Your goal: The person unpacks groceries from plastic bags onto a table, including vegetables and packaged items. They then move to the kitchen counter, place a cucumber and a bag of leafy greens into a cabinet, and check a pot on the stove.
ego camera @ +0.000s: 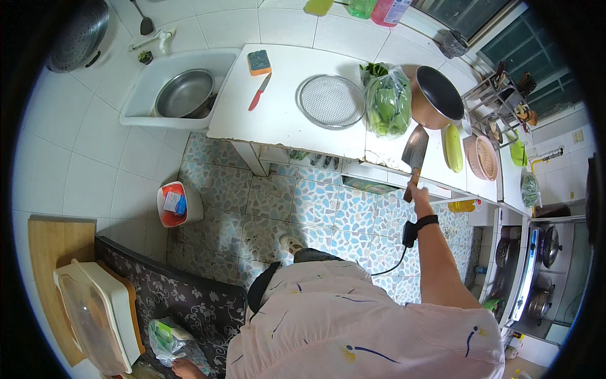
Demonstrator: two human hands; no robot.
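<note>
My right hand (419, 199) is closed around the wooden handle of a cleaver (416, 144). The blade points away from me over the front of the white counter (289, 125). Close to it are a pale green gourd (453, 149), a brown pot with a dark inside (433, 102) and leafy greens in a clear plastic bag (388, 104). Down at the lower left, my left hand (187, 368) touches a clear plastic bag (173, 338) on the dark floral-patterned table cover (203, 298). The picture's edge cuts that hand off, so its grip is unclear.
On the counter lie a round wire-mesh strainer (331, 102), a red-handled knife (259, 93), a sponge (259, 62) and a pink basket (482, 157). The sink (132, 111) holds a metal basin (184, 93). A waste bin (191, 211) stands on the floor, left. A lidded container (106, 303) sits beside the bag.
</note>
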